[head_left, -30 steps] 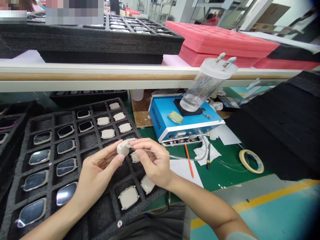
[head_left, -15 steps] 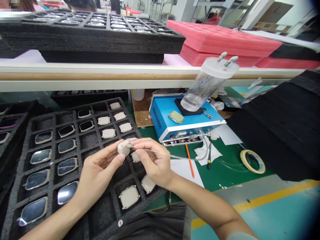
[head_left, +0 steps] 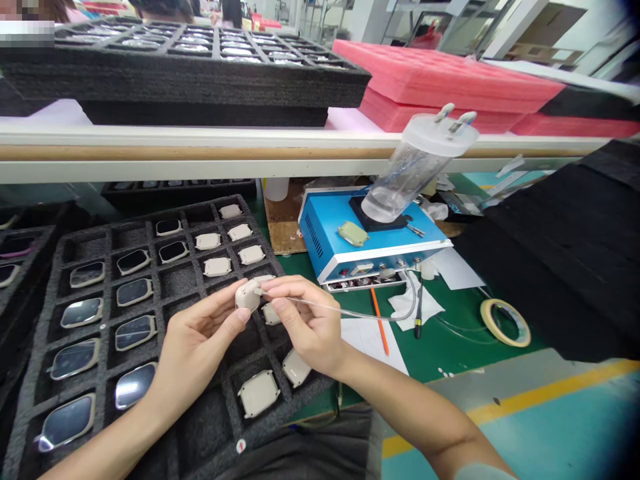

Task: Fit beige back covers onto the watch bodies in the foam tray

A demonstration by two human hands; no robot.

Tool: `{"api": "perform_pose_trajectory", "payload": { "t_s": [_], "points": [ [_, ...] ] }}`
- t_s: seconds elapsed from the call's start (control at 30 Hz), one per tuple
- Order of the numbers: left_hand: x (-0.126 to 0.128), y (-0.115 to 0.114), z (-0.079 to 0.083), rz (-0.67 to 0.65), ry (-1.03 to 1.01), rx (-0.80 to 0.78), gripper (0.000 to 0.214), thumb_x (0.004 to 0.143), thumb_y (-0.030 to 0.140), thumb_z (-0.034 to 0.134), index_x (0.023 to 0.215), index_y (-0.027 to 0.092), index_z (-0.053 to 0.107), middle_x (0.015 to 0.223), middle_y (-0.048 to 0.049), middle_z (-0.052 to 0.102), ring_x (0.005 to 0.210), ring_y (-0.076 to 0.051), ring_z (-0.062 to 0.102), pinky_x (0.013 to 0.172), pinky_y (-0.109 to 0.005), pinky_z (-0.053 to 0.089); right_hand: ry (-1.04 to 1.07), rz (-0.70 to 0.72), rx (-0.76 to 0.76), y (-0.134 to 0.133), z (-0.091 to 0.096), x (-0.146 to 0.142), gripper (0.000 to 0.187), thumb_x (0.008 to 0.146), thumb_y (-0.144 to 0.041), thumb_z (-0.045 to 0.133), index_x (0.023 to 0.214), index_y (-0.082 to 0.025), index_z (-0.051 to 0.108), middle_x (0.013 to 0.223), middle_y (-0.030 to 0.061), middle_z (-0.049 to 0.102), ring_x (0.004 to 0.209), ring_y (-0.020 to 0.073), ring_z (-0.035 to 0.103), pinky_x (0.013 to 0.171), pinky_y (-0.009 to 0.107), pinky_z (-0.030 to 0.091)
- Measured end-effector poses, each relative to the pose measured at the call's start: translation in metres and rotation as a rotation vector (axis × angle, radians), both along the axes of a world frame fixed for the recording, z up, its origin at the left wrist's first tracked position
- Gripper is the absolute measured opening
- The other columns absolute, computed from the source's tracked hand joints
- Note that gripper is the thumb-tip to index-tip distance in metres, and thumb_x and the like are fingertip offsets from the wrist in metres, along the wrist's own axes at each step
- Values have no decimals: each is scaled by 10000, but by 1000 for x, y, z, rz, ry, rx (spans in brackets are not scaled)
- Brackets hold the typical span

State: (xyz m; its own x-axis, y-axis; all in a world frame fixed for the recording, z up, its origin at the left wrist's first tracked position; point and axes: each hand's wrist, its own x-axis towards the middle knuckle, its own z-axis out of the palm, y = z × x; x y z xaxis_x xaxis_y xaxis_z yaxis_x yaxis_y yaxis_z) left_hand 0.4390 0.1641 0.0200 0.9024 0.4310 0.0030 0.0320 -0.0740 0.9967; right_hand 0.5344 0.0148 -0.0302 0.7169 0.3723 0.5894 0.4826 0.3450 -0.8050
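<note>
My left hand [head_left: 195, 343] pinches a small beige case [head_left: 247, 294] between thumb and fingers, held above a black foam tray [head_left: 165, 280]. My right hand [head_left: 305, 323] is closed on the tip of a thin clear tube [head_left: 350, 312], pressed against the case's right side. The tube runs right to a blue box [head_left: 367, 240] on the bench. The tray's cells hold several beige cases on the right and several dark glossy-faced ones on the left.
A clear plastic jar [head_left: 415, 167] leans on the blue box, next to a greenish part [head_left: 352, 233]. An orange pencil [head_left: 377, 320], a tape roll [head_left: 503, 321] and paper lie on the green mat. Black foam [head_left: 565, 260] stands right. Black trays and pink foam [head_left: 440, 80] fill the shelf.
</note>
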Motion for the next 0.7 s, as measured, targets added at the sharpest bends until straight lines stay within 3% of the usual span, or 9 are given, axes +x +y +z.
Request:
{"api": "perform_pose_trajectory", "payload": {
  "t_s": [0.27, 0.7],
  "points": [
    [0, -1, 1, -12, -15, -9, 446, 807, 400, 884, 1197, 195, 813, 1208, -99, 799, 1106, -321, 784, 991, -400, 629, 4, -24, -47, -1, 0, -1, 127, 1006, -233, 628, 1052, -262, 742, 1094, 73, 797, 1034, 219, 774, 918, 398, 670],
    [-1, 0, 0, -21, -11, -19, 459, 804, 412, 888, 1201, 195, 814, 1240, -117, 784, 1131, -350, 770, 1003, -446, 622, 7, 3, -14, -1, -1, -1, 180, 990, -149, 637, 1077, -257, 751, 1102, 71, 783, 1052, 208, 763, 969, 404, 644]
  ]
}}
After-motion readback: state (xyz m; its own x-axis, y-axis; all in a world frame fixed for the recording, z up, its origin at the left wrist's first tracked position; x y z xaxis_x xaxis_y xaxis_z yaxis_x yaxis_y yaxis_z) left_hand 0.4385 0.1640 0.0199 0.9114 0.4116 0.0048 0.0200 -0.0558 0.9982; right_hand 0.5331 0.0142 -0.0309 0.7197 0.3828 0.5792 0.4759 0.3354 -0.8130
